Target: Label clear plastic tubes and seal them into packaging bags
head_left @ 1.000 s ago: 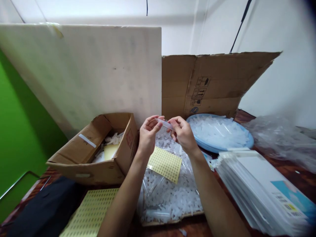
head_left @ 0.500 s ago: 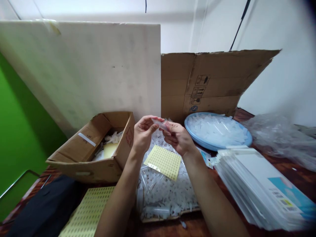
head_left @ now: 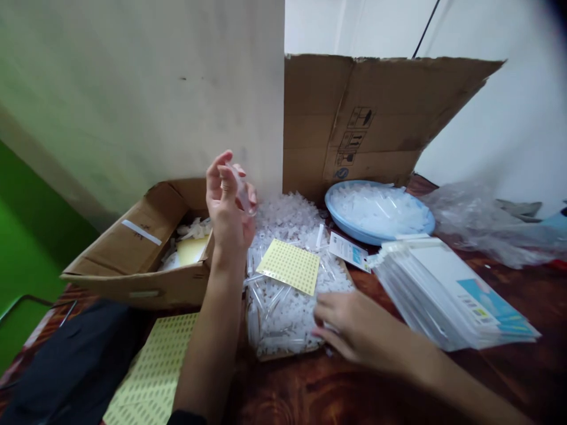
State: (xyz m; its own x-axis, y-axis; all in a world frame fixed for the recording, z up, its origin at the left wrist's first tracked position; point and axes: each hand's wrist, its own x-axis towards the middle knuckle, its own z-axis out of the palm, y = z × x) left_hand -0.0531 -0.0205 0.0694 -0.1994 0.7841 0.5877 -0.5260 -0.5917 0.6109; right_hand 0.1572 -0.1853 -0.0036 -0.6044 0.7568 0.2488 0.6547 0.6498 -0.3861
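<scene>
My left hand (head_left: 228, 203) is raised above the cardboard box's right side, fingers curled round a clear plastic tube (head_left: 241, 190). Lower down, my right hand (head_left: 345, 324) is at the near right edge of a heap of small whitish plastic pieces (head_left: 283, 321). Its fingers are bent in towards the thumb and slightly blurred; what is between them, if anything, I cannot make out. On the heap lies a yellow sheet of small stickers (head_left: 290, 265), with several clear tubes (head_left: 268, 304) around it.
At left stand an open cardboard box (head_left: 137, 289), more yellow sticker sheets (head_left: 153, 372) and a black cloth-like item (head_left: 75, 366). To the right are a blue basin (head_left: 376, 236) of translucent pieces, a stack of flat packs (head_left: 460, 295), a printed card (head_left: 349, 251) and clear plastic film (head_left: 478, 224).
My hands have parted. The left has gone up and left with the tube; the right has let go of it and dropped to the heap's near right edge. The view has tilted down.
</scene>
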